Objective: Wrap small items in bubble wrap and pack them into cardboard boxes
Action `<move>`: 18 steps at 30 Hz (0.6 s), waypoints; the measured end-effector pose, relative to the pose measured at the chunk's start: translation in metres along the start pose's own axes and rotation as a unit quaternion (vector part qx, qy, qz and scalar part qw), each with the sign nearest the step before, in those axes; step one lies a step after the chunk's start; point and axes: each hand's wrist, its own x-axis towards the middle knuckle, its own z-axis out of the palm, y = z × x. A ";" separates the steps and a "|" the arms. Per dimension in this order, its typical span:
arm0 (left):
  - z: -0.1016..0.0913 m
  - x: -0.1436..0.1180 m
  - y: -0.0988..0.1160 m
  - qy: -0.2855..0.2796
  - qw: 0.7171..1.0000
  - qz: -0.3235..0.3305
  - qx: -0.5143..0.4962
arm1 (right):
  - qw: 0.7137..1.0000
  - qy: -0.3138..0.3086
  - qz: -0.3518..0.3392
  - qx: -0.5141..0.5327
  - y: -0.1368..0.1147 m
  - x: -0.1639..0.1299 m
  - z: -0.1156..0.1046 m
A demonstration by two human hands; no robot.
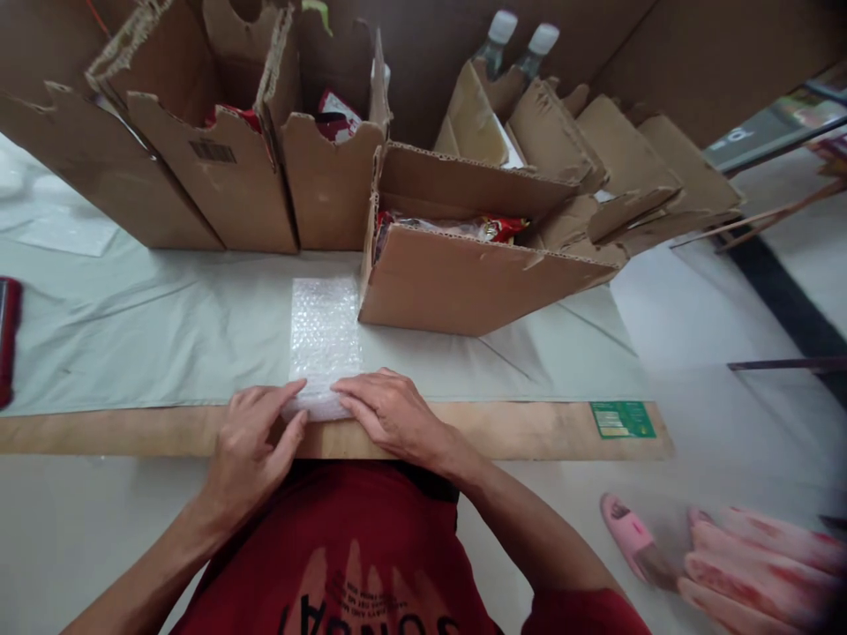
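A strip of clear bubble wrap (pixel 324 335) lies flat on a pale cloth (pixel 165 326) that covers a cardboard sheet (pixel 529 430). My left hand (pixel 255 445) pinches the wrap's near left corner between thumb and fingers. My right hand (pixel 390 410) presses down on the wrap's near edge with its fingers curled over it. Whether anything is rolled inside that near edge is hidden by the hands. A low open cardboard box (pixel 463 282) with red snack packets (pixel 493 229) stands just right of the wrap.
Tall open cartons (pixel 218 176) with red packets line the back. Torn cardboard dividers (pixel 595 150) and two capped bottles (pixel 522 44) stand at the back right. A red object (pixel 8 339) lies at the far left edge. Another person's pink slippers (pixel 628 534) are on the floor at right.
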 end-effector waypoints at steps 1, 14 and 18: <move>0.004 0.002 -0.002 0.007 1.000 -0.012 0.007 | 0.999 0.035 0.005 -0.016 -0.001 0.000 -0.001; -0.004 0.000 -0.005 -0.039 0.999 0.036 -0.013 | 1.000 0.008 -0.007 0.007 0.002 -0.008 0.000; 0.004 0.016 -0.022 -0.021 1.000 -0.007 0.005 | 0.997 0.034 0.013 -0.063 -0.003 -0.004 -0.007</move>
